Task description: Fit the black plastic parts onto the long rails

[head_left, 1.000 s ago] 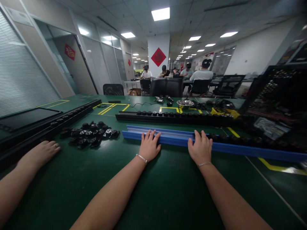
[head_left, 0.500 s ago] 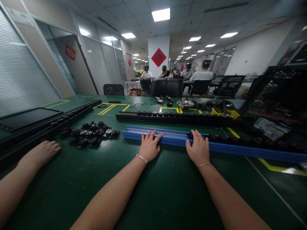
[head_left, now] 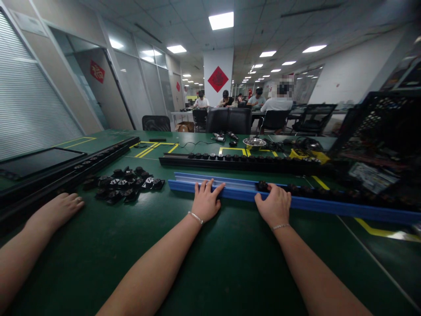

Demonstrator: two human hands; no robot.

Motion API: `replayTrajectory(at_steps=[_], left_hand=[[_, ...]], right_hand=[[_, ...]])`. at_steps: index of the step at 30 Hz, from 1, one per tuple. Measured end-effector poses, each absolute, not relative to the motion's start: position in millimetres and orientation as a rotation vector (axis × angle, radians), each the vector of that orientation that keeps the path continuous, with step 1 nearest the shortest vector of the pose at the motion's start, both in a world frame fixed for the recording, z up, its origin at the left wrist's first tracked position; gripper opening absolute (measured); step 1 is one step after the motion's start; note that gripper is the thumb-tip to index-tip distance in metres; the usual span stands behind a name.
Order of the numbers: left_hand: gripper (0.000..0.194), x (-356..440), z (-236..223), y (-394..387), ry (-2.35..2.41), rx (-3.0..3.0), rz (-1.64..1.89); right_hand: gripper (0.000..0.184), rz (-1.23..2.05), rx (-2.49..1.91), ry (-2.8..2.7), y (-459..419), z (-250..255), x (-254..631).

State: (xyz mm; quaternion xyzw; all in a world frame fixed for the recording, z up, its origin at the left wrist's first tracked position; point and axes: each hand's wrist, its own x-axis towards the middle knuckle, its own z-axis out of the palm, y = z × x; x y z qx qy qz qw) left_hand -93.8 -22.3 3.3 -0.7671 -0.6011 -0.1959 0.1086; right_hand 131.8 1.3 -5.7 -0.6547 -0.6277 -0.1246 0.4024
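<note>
Blue channel rail lies across the green worktop, black modules seated along its right portion. Left hand rests on the rail, fingers spread, grasping nothing. Right hand is at a separate black module in the channel; grip cannot be determined. Loose black parts lie beyond a co-worker's hand.
</note>
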Motion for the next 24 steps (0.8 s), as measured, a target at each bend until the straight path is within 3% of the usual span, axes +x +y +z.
replayTrajectory(at_steps=[19,24], left_hand=[[0.055,-92.4,4.6,-20.1,-1.779,-2.256,-0.605],[0.061,-90.7,4.2,-22.3,-1.689,-2.318,-0.612]], right_hand=[[0.042,-0.228,-1.571,-1.776,-5.2,0.5,122.9],[0.04,-0.242,-1.54,-1.805,-4.5,-1.0,122.2]])
